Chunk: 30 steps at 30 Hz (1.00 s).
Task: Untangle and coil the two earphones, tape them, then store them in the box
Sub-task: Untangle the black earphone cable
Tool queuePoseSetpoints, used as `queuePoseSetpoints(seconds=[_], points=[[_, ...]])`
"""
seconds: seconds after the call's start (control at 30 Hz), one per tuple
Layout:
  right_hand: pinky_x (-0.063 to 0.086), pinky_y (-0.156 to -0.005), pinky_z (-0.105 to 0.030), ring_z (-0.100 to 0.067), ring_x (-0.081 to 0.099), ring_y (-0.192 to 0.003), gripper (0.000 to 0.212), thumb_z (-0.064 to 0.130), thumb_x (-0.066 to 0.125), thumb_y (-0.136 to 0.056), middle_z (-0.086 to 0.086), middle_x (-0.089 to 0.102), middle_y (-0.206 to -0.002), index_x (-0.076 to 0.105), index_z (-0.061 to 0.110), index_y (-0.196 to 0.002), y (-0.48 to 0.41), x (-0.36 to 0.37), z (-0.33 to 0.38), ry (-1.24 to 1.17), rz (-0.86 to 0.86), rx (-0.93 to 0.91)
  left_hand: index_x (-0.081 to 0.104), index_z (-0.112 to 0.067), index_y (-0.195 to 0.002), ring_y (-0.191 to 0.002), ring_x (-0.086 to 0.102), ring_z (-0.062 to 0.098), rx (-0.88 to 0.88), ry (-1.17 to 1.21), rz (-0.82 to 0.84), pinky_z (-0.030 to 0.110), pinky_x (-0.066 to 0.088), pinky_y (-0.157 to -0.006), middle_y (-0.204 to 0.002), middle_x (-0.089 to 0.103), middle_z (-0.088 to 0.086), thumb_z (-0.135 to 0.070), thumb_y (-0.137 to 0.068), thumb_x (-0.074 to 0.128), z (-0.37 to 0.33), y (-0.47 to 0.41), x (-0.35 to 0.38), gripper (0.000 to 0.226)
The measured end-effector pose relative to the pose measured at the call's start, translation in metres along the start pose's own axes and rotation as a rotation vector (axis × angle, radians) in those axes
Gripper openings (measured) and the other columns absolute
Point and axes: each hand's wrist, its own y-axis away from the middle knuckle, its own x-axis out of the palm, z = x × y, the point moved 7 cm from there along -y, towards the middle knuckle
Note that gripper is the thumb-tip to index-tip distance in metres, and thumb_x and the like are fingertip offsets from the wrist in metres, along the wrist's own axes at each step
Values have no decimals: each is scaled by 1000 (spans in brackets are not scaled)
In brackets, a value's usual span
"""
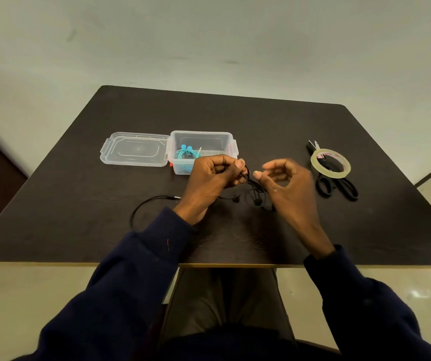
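My left hand (213, 178) pinches the black earphone (255, 195) cord. The tangle hangs between both hands, over the counter (261, 126). My right hand (289, 186) is relaxed just beside it, gripping nothing.

The left hand (210, 178) masks part of the box (201, 132) and the blue earphone (184, 152); the black earphone (256, 202) fades into the dark counter (235, 113); lettering on the tape roll (331, 153) is unreadable.

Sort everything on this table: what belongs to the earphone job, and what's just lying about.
Job: black earphones, pinched in the left hand; blue earphones, in the box; tape roll; scissors.
Lying about: nothing that I can see; only the table under it all.
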Motion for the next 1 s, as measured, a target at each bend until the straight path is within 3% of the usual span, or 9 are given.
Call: queuePoseSetpoints(seconds=[0.1,0.27,0.43,0.53,0.7,0.77,0.87,1.0], points=[[55,-69,-17,-8,70,-78,5,20,80,-87,7,73,-88,78,16,-91,6,-3,21,-46,40,-199,74,-12,-92,-78,69,17,-25,43,-24,30,60,-77,-90,76,7,-12,-94,67,3,-1,-3,7],[58,-58,-22,-8,71,-63,3,19,81,-85,6,75,-72,80,16,-84,0,6,19,-102,90,-90,75,-5,-95,-75,70,15,-87,95,-70,27,60,-75,-93,77,14,-12,-90,71,10,0,-7,10],[57,-53,-27,-14,71,-58,8,19,83,-83,0,75,-69,79,13,-81,-3,12,6,-162,95,38,76,-1,-95,-79,70,18,-188,180,-93,27,60,-74,-98,76,18,-16,-88,74,21,0,-9,16],[60,-54,-30,-18,72,-61,9,22,83,-83,1,76,-70,79,14,-82,2,15,7,-121,92,8,76,-2,-93,-74,69,16,-234,208,-112,27,60,-73,-95,76,17,-18,-88,75,26,2,-8,17],[59,-61,-19,-3,70,-68,5,15,74,-91,12,71,-76,77,18,-92,12,19,11,54,90,-149,76,-3,-91,-79,71,24,-232,139,-149,38,61,-83,-90,77,16,-20,-84,80,25,4,-6,19],[56,-63,-13,1,68,-72,7,12,72,-92,10,71,-80,77,13,-97,12,23,13,105,113,-196,76,-3,-91,-80,71,24,-216,63,-135,39,62,-83,-90,76,18,-21,-81,83,22,3,-5,22],[52,-65,-7,2,66,-68,10,9,72,-92,5,72,-86,75,9,-100,12,26,15,148,141,-229,74,1,-100,-84,73,21,-236,51,-32,27,59,-72,-95,77,16,-15,-78,84,21,4,0,30],[57,-62,-17,-5,71,-69,7,8,70,-92,4,74,-80,76,12,-92,11,24,12,40,156,-148,73,-1,-104,-92,75,25,-250,17,26,34,61,-83,-96,78,13,-6,-78,83,21,2,-2,27]])
